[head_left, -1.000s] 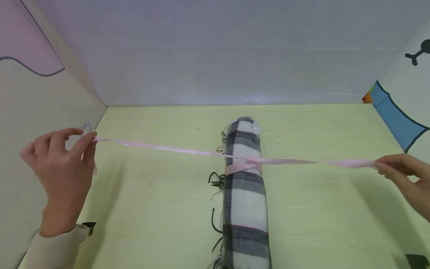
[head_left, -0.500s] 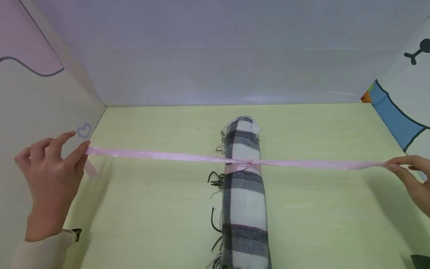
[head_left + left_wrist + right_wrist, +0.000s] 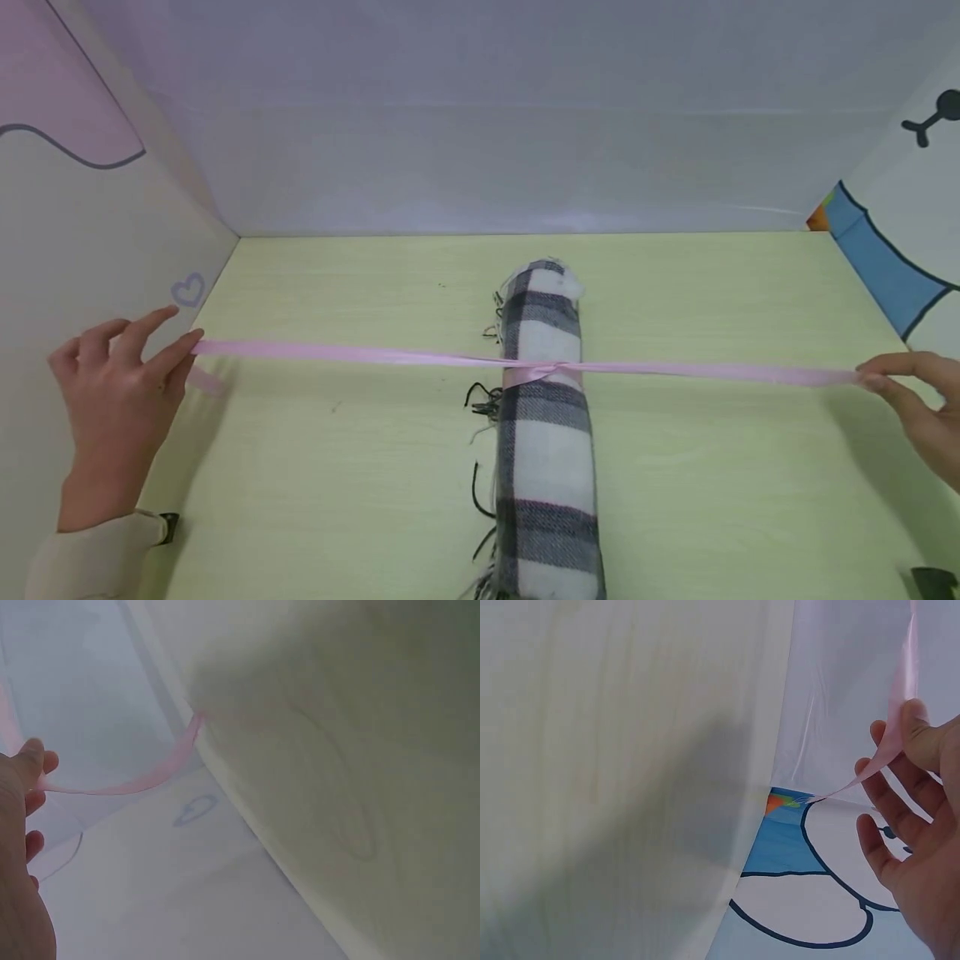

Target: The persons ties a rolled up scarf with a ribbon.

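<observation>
A rolled black-and-white checked scarf (image 3: 553,462) with dark fringe lies lengthwise on the table. Around its upper part runs a pink ribbon (image 3: 337,353), crossed over itself on top, its two ends stretched out sideways. At the left, my left hand (image 3: 127,392) pinches one end between thumb and index finger, and a short tail hangs past the fingers, as the left wrist view also shows. My right hand (image 3: 918,400) pinches the other end at the right edge of the head view. In the right wrist view a loose ribbon tail (image 3: 862,774) trails beyond the thumb.
The pale yellow-green table (image 3: 337,500) meets a plain greyish back wall (image 3: 480,125). On the left stands a white side panel (image 3: 75,242) with a heart drawing; on the right is a panel with a blue cartoon print (image 3: 892,258).
Both hands have moved apart and the left one has come slightly lower. The ribbon is pulled straighter, and its crossing on the scarf looks tighter. The scarf stays in place.
</observation>
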A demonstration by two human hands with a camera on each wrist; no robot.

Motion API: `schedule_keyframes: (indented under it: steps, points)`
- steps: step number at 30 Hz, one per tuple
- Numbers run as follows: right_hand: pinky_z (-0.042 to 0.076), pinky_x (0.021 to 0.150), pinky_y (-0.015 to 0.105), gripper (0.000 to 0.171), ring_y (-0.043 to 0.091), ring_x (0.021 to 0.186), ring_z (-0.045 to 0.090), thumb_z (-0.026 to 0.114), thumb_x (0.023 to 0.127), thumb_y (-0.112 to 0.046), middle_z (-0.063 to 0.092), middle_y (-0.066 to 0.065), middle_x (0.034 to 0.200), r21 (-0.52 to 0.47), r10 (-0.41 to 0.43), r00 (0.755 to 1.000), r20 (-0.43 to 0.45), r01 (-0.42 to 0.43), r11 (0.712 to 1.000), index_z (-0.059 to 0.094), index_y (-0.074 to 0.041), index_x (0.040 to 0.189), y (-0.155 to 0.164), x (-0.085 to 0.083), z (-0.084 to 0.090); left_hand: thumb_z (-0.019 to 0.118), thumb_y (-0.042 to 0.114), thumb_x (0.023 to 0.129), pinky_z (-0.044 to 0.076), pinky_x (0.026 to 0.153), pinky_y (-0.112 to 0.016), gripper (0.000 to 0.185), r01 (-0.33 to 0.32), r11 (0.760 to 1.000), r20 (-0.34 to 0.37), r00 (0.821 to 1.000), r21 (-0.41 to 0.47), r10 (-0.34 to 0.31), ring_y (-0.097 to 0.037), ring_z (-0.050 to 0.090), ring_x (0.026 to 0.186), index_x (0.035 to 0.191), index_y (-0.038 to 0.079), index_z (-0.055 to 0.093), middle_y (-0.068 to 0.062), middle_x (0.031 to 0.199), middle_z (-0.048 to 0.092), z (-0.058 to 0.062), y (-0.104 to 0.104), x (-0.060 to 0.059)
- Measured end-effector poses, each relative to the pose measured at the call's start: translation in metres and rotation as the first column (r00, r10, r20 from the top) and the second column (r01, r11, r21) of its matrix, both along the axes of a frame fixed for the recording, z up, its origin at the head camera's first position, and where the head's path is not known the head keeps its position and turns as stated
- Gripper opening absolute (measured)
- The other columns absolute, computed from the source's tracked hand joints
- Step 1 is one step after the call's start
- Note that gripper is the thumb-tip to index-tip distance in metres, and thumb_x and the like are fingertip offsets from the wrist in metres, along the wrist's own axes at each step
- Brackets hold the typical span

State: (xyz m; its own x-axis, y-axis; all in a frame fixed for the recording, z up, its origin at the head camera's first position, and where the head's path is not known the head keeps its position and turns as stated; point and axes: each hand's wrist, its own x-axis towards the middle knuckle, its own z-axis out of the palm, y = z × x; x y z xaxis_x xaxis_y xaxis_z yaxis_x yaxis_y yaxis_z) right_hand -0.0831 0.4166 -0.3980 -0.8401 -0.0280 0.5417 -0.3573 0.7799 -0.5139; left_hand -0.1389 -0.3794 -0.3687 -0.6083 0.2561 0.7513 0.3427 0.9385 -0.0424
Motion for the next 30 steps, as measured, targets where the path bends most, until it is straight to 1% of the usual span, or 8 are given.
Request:
schedule_keyframes:
  steps: [6,10,13,17,18,23,27,30]
  points:
    - [0.029,0.095,-0.005,0.03,-0.033,0.106,0.046,0.061,0.104,-0.011,0.05,-0.053,0.107,0.027,-0.021,1.0,0.007,0.021,0.999,0.067,0.015,0.09,0.006,0.002,-0.007,0.071,-0.003,0.092,0.029,0.09,-0.07,0.011,-0.011,1.0,-0.005,1.0,-0.003,0.011,-0.055,0.055,0.109,0.096,0.002,0.08,-0.016,0.129,0.072,0.0,-0.008,-0.001]
    - [0.031,0.093,-0.004,0.031,-0.031,0.102,0.048,0.059,0.102,-0.028,0.051,-0.05,0.105,-0.013,-0.015,1.0,-0.001,0.015,1.0,0.068,-0.005,0.084,0.009,0.002,-0.013,0.071,-0.003,0.092,0.028,0.089,-0.07,0.01,-0.015,1.0,0.001,1.0,-0.003,0.015,-0.054,0.055,0.11,0.095,0.001,0.079,-0.015,0.13,0.072,0.002,-0.01,-0.001]
    - [0.03,0.091,-0.003,0.031,-0.03,0.097,0.047,0.057,0.097,-0.039,0.051,-0.049,0.101,-0.036,-0.014,1.0,0.008,0.015,0.999,0.066,-0.014,0.082,0.01,0.002,-0.018,0.072,-0.004,0.091,0.027,0.087,-0.07,0.009,-0.02,1.0,0.008,1.0,0.008,0.02,-0.054,0.054,0.111,0.095,0.0,0.079,-0.015,0.13,0.072,0.007,-0.01,0.001]
    - [0.03,0.09,-0.003,0.041,-0.028,0.094,0.046,0.055,0.094,-0.046,0.051,-0.048,0.098,-0.053,-0.02,1.0,0.021,0.022,0.998,0.065,-0.01,0.079,0.011,0.003,-0.021,0.073,-0.006,0.089,0.027,0.087,-0.071,0.009,-0.016,0.999,-0.025,1.0,0.043,0.017,-0.053,0.054,0.109,0.092,0.0,0.079,-0.015,0.128,0.074,0.012,-0.006,0.002]
    - [0.03,0.09,-0.003,0.038,-0.027,0.094,0.046,0.055,0.094,-0.047,0.051,-0.047,0.098,-0.062,-0.016,1.0,0.02,0.017,0.998,0.065,-0.014,0.079,0.011,0.003,-0.021,0.073,-0.006,0.089,0.027,0.086,-0.071,0.009,-0.014,0.999,-0.031,0.999,0.047,0.016,-0.053,0.054,0.109,0.091,-0.001,0.078,-0.015,0.127,0.074,0.013,-0.005,0.002]
    - [0.033,0.089,-0.002,0.032,-0.026,0.092,0.049,0.056,0.094,-0.047,0.053,-0.044,0.099,-0.072,0.03,1.0,0.002,-0.03,0.997,0.066,-0.019,0.081,0.01,0.0,-0.019,0.074,-0.003,0.09,0.027,0.088,-0.07,0.004,-0.002,0.998,-0.028,1.0,0.057,0.004,-0.053,0.053,0.11,0.091,-0.003,0.078,-0.019,0.124,0.073,0.008,-0.005,0.003]
    - [0.03,0.088,-0.002,0.038,-0.028,0.094,0.046,0.056,0.102,-0.034,0.05,-0.046,0.099,-0.014,0.008,0.999,0.04,-0.008,1.0,0.065,-0.003,0.083,0.011,0.0,-0.016,0.074,-0.003,0.089,0.028,0.09,-0.07,0.005,0.014,0.999,-0.012,1.0,0.032,-0.013,-0.052,0.054,0.112,0.093,-0.002,0.078,-0.02,0.124,0.073,0.003,-0.009,0.001]
    - [0.025,0.087,0.0,0.033,-0.032,0.097,0.039,0.057,0.106,-0.019,0.043,-0.051,0.099,0.052,-0.051,0.99,0.129,0.045,0.998,0.064,0.008,0.089,0.01,-0.001,-0.012,0.074,-0.002,0.09,0.029,0.089,-0.071,0.006,0.015,1.0,0.015,1.0,0.016,-0.015,-0.053,0.054,0.112,0.094,0.0,0.079,-0.021,0.123,0.072,-0.003,-0.015,-0.001]
